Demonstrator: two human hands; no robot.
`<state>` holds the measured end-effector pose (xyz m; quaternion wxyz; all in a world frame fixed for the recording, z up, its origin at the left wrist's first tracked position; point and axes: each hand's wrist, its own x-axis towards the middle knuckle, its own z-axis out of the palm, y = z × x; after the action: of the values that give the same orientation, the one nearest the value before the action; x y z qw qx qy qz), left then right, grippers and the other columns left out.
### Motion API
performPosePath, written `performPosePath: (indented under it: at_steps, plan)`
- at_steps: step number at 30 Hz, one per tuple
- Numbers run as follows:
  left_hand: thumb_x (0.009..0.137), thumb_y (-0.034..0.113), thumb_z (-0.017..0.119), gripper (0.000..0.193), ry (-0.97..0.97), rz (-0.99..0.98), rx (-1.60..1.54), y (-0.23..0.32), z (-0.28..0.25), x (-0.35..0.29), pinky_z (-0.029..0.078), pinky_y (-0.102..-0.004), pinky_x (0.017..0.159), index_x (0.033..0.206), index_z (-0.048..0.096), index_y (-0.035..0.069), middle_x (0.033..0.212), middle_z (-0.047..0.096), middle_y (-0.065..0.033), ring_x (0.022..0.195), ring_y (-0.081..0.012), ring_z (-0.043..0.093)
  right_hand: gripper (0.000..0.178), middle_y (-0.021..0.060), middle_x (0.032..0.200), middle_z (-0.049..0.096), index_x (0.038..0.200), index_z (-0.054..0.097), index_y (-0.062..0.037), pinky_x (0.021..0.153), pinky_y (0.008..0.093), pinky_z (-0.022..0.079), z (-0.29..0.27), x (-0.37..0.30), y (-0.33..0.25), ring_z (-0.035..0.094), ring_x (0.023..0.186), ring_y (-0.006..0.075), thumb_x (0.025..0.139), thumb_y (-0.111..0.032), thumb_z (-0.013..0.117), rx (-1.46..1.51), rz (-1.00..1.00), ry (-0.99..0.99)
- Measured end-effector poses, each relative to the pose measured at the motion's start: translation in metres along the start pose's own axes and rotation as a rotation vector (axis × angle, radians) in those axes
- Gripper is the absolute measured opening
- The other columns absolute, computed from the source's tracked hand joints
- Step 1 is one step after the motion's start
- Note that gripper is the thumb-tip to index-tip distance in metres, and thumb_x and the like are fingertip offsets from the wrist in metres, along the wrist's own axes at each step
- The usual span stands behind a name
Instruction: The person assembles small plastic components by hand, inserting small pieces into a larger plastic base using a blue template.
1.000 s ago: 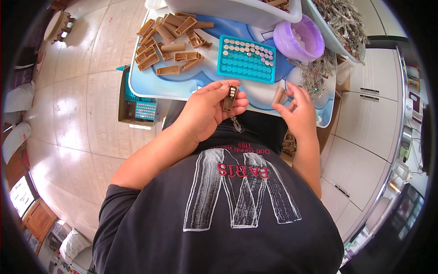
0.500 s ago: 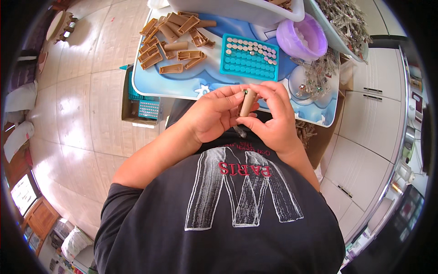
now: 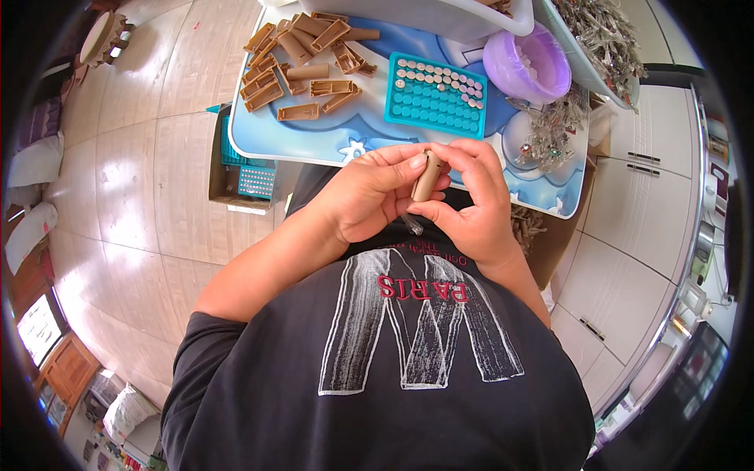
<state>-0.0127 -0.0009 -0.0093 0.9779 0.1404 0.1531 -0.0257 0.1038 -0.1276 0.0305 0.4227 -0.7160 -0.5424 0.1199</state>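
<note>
A tan plastic casing (image 3: 426,177) is held upright in front of my chest, just off the table's near edge. The fingers and thumb of my left hand (image 3: 365,192) grip its left side. Across from it, my right hand (image 3: 477,192) pinches the casing, with the thumb at its lower end and fingers at the top. A short clear strand (image 3: 412,225) hangs below the casing. What sits inside the casing is hidden by its wall and my fingers. Beyond my hands lies a teal tray (image 3: 424,122) partly filled with small round silvery discs.
Several loose tan casings (image 3: 298,113) are heaped at the table's far left. A purple bowl (image 3: 503,77) and a white bin (image 3: 440,20) stand at the back. Bundled clear wires (image 3: 550,129) lie right. A cardboard box (image 3: 216,182) with teal trays sits below the table's left edge.
The casing has turned slightly in my fingers, so the green bit at its upper end no longer shows. Both hands keep their grip. The view has shifted a little.
</note>
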Motion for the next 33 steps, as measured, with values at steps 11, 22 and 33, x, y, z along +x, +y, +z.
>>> performPosePath:
  at_steps: [11, 22, 33]
  plan:
    - [0.090, 0.016, 0.058, 0.032, 0.074, 0.031, 0.097, 0.000, 0.011, 0.000, 0.052, -0.0287, 0.084, 0.119, 0.055, 0.001, 0.102, 0.064, -0.0096, 0.095, -0.0170, 0.062, 0.061, 0.0126, 0.105, 0.053, 0.112, 0.057, -0.0041, 0.078, 0.0336, 0.049, -0.001, -0.004, 0.003, 0.057, 0.093, 0.0276, 0.058, -0.016, 0.084, 0.034, 0.000, 0.043]
    - [0.085, 0.006, 0.063, 0.058, 0.135, 0.307, 0.970, -0.003, 0.024, -0.006, 0.048, -0.0238, 0.076, 0.134, 0.034, -0.004, 0.100, 0.065, -0.0120, 0.088, -0.0123, 0.060, 0.029, 0.0071, 0.098, 0.056, 0.102, 0.062, -0.0014, 0.072, 0.0260, 0.042, -0.006, -0.004, 0.014, 0.052, 0.082, 0.0144, 0.078, -0.017, 0.071, 0.328, 0.180, -0.033]
    - [0.084, 0.008, 0.064, 0.018, 0.244, 0.544, 1.289, -0.003, 0.039, -0.011, 0.050, -0.0267, 0.059, 0.098, 0.058, -0.002, 0.074, 0.064, -0.0097, 0.063, -0.0128, 0.063, 0.026, 0.0022, 0.087, 0.057, 0.103, 0.056, 0.0015, 0.074, 0.0213, 0.041, 0.006, -0.009, 0.009, 0.052, 0.081, 0.0082, 0.086, -0.015, 0.066, 1.034, 0.362, 0.242]
